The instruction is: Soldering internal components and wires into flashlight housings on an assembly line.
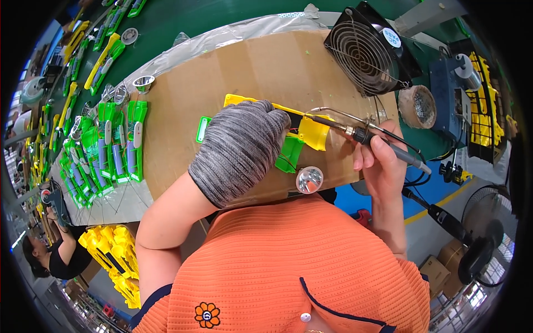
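My left hand, in a grey striped knit glove, is closed over a yellow plastic housing above the cardboard. Its palm hides most of the housing. Green plastic pieces show beside the glove: one end at its left, and a green part with a thin wire under its right side. My bare right hand grips a soldering iron with a thin curved metal tube on it. The iron's tip reaches over the yellow housing near my left fingers. A silver reflector cup lies close to the cardboard's near edge.
Several green housings with cells and wires are grouped at left, near a loose reflector. A black grilled fan stands far right, beside a round tub and blue machine. Yellow parts are piled lower left; another person sits beyond.
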Tool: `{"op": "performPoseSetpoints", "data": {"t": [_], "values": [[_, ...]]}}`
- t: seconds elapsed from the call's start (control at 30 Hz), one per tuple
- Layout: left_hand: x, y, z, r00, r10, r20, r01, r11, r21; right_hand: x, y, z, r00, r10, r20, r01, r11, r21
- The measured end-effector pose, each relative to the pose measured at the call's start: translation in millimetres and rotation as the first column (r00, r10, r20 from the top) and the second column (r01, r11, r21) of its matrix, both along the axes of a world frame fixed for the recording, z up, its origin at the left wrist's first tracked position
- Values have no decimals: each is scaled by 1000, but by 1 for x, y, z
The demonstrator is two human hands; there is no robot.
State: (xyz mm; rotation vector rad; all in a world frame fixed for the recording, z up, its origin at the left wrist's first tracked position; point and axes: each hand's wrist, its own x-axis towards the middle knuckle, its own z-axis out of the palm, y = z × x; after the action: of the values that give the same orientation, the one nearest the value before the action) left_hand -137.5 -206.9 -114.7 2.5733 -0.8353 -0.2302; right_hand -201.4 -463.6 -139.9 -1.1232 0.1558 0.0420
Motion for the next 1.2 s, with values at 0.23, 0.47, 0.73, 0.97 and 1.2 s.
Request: {"op": "performPoseSetpoints", "data": {"t": [0.23,0.47,0.73,0.97,1.2], "values": [[4,-15,13,996,26,-87,-8,980,198,-3,-10,2,994,111,-2,-111,992,-66],[6,-20,17,996,39,-86,-15,966,260,-4,-7,4,985,168,-22,-169,968,-184],[11,-22,17,993,31,-114,5,952,305,-5,-3,4,987,158,-23,-159,966,-206],[11,-29,32,998,7,-69,12,961,275,-11,-7,4,993,117,-3,-115,970,-212],[13,-29,25,995,41,-87,-16,962,273,-14,5,-5,1000,-13,9,12,996,93]]}}
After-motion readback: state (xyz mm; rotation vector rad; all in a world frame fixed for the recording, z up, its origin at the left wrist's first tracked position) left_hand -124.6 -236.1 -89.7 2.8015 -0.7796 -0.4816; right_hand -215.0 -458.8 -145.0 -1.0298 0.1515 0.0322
